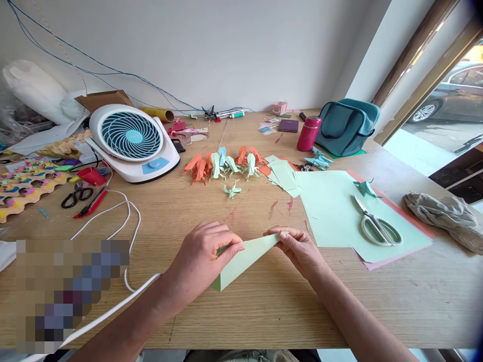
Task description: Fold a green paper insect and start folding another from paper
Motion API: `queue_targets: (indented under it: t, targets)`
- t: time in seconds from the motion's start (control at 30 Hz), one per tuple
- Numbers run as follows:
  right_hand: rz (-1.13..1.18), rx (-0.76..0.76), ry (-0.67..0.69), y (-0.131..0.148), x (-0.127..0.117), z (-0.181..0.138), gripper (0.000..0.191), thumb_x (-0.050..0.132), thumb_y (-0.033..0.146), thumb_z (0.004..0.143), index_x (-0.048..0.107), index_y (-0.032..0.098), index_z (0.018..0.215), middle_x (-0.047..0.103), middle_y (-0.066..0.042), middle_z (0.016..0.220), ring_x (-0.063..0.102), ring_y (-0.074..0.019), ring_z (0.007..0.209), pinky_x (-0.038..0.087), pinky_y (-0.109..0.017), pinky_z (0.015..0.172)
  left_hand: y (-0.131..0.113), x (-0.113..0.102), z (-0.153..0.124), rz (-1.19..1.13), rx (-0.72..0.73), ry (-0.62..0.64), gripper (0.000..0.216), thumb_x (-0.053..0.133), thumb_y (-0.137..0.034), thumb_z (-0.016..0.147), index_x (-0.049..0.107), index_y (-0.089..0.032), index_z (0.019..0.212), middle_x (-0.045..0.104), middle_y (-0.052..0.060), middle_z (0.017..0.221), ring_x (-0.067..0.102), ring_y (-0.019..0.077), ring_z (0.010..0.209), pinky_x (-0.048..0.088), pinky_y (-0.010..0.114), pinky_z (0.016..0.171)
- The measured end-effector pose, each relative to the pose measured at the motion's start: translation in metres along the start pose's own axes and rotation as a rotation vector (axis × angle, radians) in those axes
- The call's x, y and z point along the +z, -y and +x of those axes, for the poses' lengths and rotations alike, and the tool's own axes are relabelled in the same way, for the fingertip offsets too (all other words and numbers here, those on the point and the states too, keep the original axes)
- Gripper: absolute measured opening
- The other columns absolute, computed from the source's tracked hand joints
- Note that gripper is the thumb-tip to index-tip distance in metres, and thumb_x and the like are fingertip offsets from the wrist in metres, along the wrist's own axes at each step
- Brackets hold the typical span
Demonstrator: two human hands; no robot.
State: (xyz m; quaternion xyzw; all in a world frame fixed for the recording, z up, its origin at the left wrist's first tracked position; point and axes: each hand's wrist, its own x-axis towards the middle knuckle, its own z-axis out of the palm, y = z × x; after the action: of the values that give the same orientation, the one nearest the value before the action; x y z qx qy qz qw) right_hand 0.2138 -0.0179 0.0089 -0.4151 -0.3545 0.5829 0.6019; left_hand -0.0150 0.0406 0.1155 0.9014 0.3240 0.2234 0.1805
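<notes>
A folded sheet of pale green paper (245,264) is held between both hands just over the wooden table (287,306). My left hand (207,254) pinches its upper left edge between thumb and fingers. At the paper's narrow right corner, my right hand (296,246) grips the tip with thumb and fingertips. Beyond the hands lies a small green origami figure (233,190). Behind it stand several folded orange, green and blue paper figures (215,166). A fanned pile of green paper pieces (285,176) lies to their right.
At right, scissors (379,229) and a teal paper figure (367,188) rest on large green sheets (328,206). A white fan (132,141), black-handled scissors (77,195) and a white cable (136,221) occupy the left. A red bottle (309,133) and teal bag (345,128) stand at back right.
</notes>
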Motion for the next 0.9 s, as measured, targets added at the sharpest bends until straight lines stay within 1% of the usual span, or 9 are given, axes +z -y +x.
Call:
queue_targets:
  t: [0.17,0.43,0.7,0.9]
  targets:
    - [-0.023,-0.026,0.070,0.0020,-0.0015,-0.0019,0.028,0.075,0.051,0.081,0.081,0.028,0.096,0.077,-0.006,0.098,0.064,-0.0217,0.090,0.050,-0.037,0.086,-0.0012,-0.0030,-0.0030,0.020,0.021,-0.025,0.014,0.065,-0.018,0.089,0.069,-0.021,0.075,0.065,-0.003,0.068,0.056,0.0130,0.068,0.039,0.026,0.068]
    - [-0.118,-0.071,0.074,0.0037,-0.0017,-0.0027,0.030,0.072,0.054,0.082,0.082,0.028,0.094,0.077,-0.008,0.100,0.065,-0.0258,0.096,0.051,-0.040,0.087,-0.0049,-0.0068,-0.0061,0.028,0.049,-0.021,0.018,0.061,-0.022,0.092,0.069,-0.022,0.076,0.064,-0.003,0.067,0.055,0.0130,0.067,0.039,0.027,0.066]
    - [-0.121,-0.108,0.134,0.0051,-0.0018,-0.0036,0.029,0.068,0.053,0.087,0.082,0.030,0.097,0.077,-0.007,0.098,0.064,-0.0239,0.094,0.049,-0.038,0.087,-0.0040,-0.0074,-0.0068,0.035,0.075,-0.029,0.015,0.064,-0.020,0.090,0.069,-0.022,0.076,0.064,-0.003,0.067,0.055,0.0128,0.067,0.037,0.027,0.067]
    - [-0.116,-0.110,0.134,0.0048,-0.0021,-0.0036,0.028,0.068,0.053,0.086,0.082,0.031,0.098,0.077,-0.006,0.099,0.063,-0.0234,0.093,0.048,-0.037,0.084,-0.0050,-0.0085,-0.0075,0.039,0.077,-0.029,0.015,0.063,-0.019,0.091,0.069,-0.021,0.077,0.064,-0.003,0.067,0.055,0.0128,0.067,0.037,0.027,0.067]
